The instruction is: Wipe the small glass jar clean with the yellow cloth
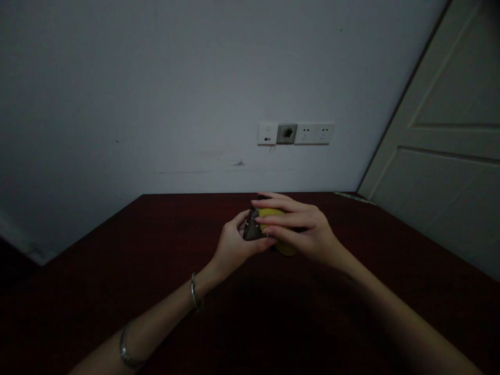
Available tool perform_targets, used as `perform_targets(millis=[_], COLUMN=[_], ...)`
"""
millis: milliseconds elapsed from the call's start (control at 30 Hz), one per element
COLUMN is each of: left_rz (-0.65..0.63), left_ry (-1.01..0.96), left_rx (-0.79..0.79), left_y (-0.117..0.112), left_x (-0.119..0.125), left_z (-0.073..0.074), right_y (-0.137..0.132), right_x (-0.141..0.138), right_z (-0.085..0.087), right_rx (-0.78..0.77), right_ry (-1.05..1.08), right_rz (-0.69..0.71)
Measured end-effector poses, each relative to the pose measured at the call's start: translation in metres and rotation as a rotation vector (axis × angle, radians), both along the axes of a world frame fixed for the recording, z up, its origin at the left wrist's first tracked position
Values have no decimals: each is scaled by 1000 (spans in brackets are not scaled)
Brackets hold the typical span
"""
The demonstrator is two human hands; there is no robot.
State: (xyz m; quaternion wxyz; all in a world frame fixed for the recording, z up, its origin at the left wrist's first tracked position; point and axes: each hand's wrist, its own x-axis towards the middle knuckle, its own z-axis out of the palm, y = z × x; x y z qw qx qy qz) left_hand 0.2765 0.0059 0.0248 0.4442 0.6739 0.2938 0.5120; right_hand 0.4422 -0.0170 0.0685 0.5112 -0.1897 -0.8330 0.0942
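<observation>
Above the dark red tabletop, my two hands meet around a small object. My left hand (234,245) is closed on a dark grey-brown piece (252,229) with small shiny spots along its edge; its thumb lies along the near side. Fingers of my right hand (308,229) curl over a yellow rounded piece (288,248) pressed against the dark one. I cannot tell what kind of thing either piece is, or whether they are joined, because my fingers cover much of both and the light is dim.
The dark red table (175,224) reaches back to a pale wall (195,78) with a row of sockets (312,134). A panelled door (445,156) stands at the right. A thin printed strip (353,197) lies by the table's far right edge.
</observation>
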Motion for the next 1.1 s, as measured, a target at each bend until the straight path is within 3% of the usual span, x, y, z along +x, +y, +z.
perform_targets(millis=[100,300,533,667,933,1100], left_rz=[8,-43,-73,-82,14,-5], left_ry=[-16,-80,-85,-99,-65,-37], left_rx=[-8,-44,-12,-36,30,64], left_y=[1,-2,-4,-5,-1,-6], left_x=[1,2,0,1,0,1], left_z=[0,-4,-3,-6,-3,-7], right_y=[-1,2,-3,1,-1,3], right_x=[0,2,2,2,-4,-2], right_z=[2,-2,3,-1,-3,-3], right_rx=[4,-105,-88,-160,-32,-132], right_ry=[-36,99,27,139,31,159], right_rz=[33,-51,18,-31,69,-43])
